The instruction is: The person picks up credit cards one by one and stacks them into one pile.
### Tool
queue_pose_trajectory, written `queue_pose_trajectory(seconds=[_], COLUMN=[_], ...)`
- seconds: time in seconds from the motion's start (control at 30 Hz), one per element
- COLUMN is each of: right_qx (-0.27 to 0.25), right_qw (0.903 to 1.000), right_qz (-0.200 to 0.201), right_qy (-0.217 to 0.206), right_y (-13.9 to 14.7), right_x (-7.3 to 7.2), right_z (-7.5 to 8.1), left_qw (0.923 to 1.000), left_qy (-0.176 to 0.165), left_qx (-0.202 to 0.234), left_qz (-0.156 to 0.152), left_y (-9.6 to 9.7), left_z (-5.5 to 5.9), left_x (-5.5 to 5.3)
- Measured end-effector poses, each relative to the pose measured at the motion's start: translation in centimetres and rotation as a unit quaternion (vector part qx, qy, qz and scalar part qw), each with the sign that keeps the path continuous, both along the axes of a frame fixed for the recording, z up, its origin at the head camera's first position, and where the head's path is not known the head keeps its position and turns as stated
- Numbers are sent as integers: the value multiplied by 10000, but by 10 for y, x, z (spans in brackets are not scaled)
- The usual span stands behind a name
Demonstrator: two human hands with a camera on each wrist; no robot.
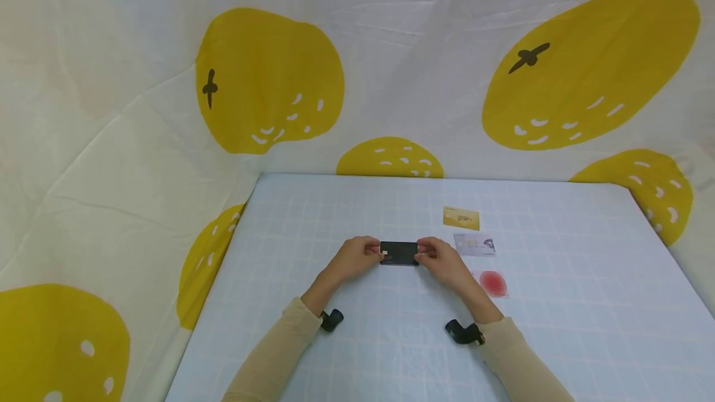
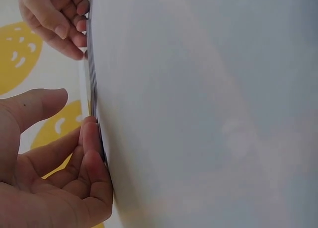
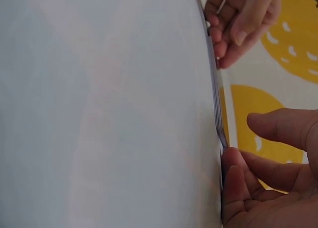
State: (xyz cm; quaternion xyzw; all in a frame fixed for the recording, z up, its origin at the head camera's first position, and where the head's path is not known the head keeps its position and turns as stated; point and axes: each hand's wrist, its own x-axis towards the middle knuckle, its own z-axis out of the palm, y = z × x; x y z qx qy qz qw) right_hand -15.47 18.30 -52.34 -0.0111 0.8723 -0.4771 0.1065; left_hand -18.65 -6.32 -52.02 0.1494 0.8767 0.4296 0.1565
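A black bank card with a small chip lies lengthwise in front of me, between my two hands. Seen edge-on in the left wrist view, it is part of a thin stack of cards low at the table. My left hand holds the stack's left end with curled fingertips; its thumb stands apart from those fingers. At the opposite end my right hand mirrors this, curled fingertips against the edge and the thumb raised.
To the right lie a gold card, a silver card and a card with a red circle, the last partly behind my right forearm. A pale checked cloth covers the table. Behind it hangs a white curtain with yellow fruit shapes.
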Motion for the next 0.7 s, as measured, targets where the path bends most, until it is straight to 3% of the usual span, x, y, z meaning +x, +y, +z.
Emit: queue_pose_trajectory(seconds=[0.33,0.7], right_qx=[-61,-98], right_qw=[10000,9999], right_qz=[18,7], right_qy=[50,22], right_y=[2,10], right_x=[-1,-6], right_z=[2,7], left_qw=[9999,9998], left_qy=[97,202], left_qx=[22,30], left_qz=[-45,58], left_y=[-1,6], left_z=[1,18], left_x=[-4,-19])
